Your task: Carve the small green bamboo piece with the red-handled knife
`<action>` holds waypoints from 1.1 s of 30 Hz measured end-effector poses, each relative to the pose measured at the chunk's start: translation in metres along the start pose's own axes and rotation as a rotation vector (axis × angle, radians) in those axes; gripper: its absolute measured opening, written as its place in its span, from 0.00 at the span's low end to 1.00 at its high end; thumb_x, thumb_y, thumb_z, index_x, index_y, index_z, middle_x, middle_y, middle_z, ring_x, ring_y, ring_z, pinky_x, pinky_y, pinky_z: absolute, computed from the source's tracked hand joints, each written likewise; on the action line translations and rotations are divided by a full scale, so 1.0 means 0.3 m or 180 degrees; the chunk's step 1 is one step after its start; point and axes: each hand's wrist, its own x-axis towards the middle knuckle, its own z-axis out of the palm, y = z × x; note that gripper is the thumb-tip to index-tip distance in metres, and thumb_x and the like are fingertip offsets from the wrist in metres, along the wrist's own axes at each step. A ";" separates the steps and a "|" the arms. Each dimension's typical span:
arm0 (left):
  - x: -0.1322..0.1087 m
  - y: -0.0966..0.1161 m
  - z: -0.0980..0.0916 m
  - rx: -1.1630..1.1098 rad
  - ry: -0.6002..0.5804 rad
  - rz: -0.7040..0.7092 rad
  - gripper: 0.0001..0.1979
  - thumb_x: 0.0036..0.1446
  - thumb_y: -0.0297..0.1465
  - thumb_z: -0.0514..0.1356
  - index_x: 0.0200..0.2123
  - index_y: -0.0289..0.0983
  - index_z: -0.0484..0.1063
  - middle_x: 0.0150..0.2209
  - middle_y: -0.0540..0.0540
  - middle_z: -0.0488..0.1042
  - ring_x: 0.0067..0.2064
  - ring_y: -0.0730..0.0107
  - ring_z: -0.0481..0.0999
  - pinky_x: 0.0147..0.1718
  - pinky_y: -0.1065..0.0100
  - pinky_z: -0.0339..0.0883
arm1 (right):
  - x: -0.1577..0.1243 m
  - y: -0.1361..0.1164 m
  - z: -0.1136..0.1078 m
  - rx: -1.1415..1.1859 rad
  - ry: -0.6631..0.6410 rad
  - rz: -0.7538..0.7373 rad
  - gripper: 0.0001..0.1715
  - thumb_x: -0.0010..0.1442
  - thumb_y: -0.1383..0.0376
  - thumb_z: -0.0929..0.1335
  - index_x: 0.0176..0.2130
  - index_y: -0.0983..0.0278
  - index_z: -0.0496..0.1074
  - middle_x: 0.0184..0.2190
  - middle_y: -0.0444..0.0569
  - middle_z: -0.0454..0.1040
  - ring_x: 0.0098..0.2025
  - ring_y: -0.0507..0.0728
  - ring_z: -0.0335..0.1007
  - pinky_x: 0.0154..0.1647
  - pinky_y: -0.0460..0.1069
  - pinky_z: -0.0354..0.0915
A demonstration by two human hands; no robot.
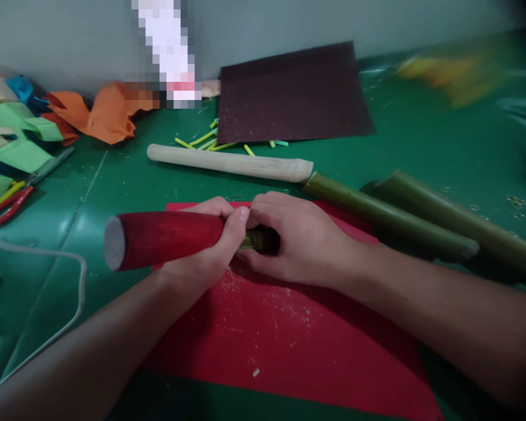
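Note:
My left hand (214, 248) is closed around a thick red wooden handle (170, 238) with a flat grey butt end pointing left; what the handle belongs to is hidden. My right hand (289, 234) meets it, fingers curled in, the fingertips of both hands touching or nearly so. Between them shows a small shiny olive-coloured piece (253, 241), perhaps joined to the handle; I cannot tell. Whatever my right fingers grip is out of sight. Both hands are over a red sheet (289, 345) sprinkled with pale shavings and small chips.
Beyond my hands lie a pale peeled stick (228, 164), a green bamboo tube (390, 216) and a thicker one (460, 216). A dark brown sheet (293, 96) lies behind. At left are orange crumpled paper (111, 114), red-handled pliers (9, 207) and a white cable (82, 280).

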 end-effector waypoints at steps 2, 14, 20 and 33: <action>0.003 -0.003 -0.002 0.0104 -0.0013 0.0091 0.14 0.56 0.31 0.58 0.18 0.40 0.66 0.17 0.54 0.66 0.21 0.76 0.65 0.22 0.73 0.63 | 0.002 0.000 0.000 -0.0008 -0.0016 0.0029 0.09 0.53 0.60 0.70 0.31 0.63 0.68 0.28 0.44 0.67 0.31 0.52 0.60 0.32 0.48 0.53; -0.008 -0.013 -0.013 0.0119 -0.0097 0.0060 0.14 0.56 0.31 0.59 0.18 0.39 0.68 0.18 0.54 0.69 0.22 0.75 0.67 0.20 0.73 0.61 | -0.004 0.005 0.003 0.0025 0.0046 -0.0001 0.10 0.53 0.61 0.69 0.30 0.63 0.65 0.27 0.44 0.66 0.31 0.52 0.59 0.31 0.48 0.52; -0.015 -0.004 -0.017 -0.0345 -0.0416 0.0048 0.18 0.56 0.28 0.57 0.16 0.39 0.60 0.16 0.55 0.62 0.19 0.78 0.61 0.21 0.73 0.61 | -0.004 0.011 0.004 0.0021 0.0065 -0.0106 0.10 0.54 0.60 0.69 0.30 0.63 0.66 0.28 0.44 0.68 0.32 0.52 0.60 0.32 0.48 0.53; -0.009 -0.007 -0.014 -0.0134 -0.0128 -0.0020 0.16 0.55 0.32 0.58 0.16 0.39 0.63 0.15 0.54 0.64 0.19 0.76 0.61 0.18 0.72 0.58 | 0.000 0.004 -0.001 0.0054 0.0041 0.0010 0.10 0.53 0.60 0.70 0.30 0.63 0.66 0.28 0.44 0.67 0.32 0.52 0.60 0.32 0.48 0.52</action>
